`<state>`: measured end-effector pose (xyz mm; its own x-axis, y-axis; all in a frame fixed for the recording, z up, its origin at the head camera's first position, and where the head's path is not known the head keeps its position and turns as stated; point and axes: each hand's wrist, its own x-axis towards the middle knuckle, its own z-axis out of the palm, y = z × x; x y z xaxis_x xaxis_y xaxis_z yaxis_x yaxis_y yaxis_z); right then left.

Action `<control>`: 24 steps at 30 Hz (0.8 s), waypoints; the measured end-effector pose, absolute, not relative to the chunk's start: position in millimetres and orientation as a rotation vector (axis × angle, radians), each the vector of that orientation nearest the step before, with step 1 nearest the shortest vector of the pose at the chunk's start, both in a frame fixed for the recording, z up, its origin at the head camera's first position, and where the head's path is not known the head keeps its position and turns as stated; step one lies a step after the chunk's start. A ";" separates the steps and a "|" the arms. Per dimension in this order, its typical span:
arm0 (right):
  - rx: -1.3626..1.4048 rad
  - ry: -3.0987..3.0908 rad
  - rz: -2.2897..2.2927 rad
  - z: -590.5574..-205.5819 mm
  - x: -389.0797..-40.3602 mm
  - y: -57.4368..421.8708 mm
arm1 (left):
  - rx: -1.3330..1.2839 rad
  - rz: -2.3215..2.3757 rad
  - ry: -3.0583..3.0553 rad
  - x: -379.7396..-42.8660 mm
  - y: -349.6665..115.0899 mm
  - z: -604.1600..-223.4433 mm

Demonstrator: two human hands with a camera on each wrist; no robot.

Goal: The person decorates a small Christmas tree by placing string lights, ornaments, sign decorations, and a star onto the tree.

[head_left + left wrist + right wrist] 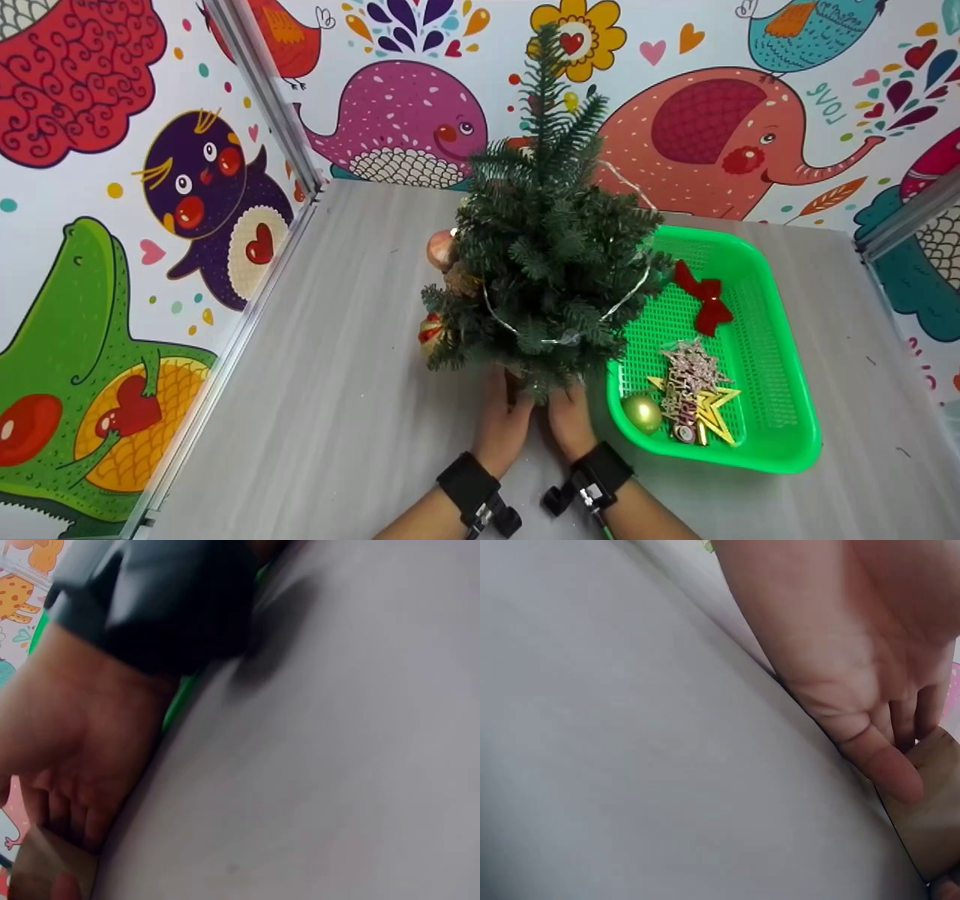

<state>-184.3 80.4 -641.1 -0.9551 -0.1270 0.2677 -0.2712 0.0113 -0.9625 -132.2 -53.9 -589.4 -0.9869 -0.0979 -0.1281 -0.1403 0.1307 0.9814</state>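
Note:
A small artificial Christmas tree (pixel 559 240) stands upright on the table in the head view. Both hands hold it low down, one on each side of its brown base (pixel 926 829). The left hand (pixel 504 429) grips from the left and the right hand (pixel 571 421) from the right; lower branches hide some fingers. In the left wrist view, the right hand (pixel 90 720) has its fingers against the base. The right wrist view shows the left hand (pixel 855 652) with its thumb on it. A pinkish ball (pixel 440 250) and a red-and-gold ball (pixel 431 331) hang at the tree's left; a silvery light string (pixel 630 292) wraps it.
To the right of the tree stands a green plastic basket (pixel 799 390). Inside lie a red bow (pixel 709 298), a gold ball (pixel 642 414), a gold star (pixel 720 412) and glittery pinkish ornaments (pixel 694 367). Cartoon-printed walls (pixel 300 112) enclose the table.

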 end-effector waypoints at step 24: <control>0.132 -2.501 1.944 -592.9 -150.2 73.1 | -0.284 2.081 2.306 -132.7 -63.4 -558.9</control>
<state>-150.2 73.1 -592.9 -0.9961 -0.0838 0.0281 -0.0479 0.2448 -0.9684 -132.7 -63.4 -558.9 -0.9831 -0.1195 -0.1385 -0.1500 0.0934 0.9843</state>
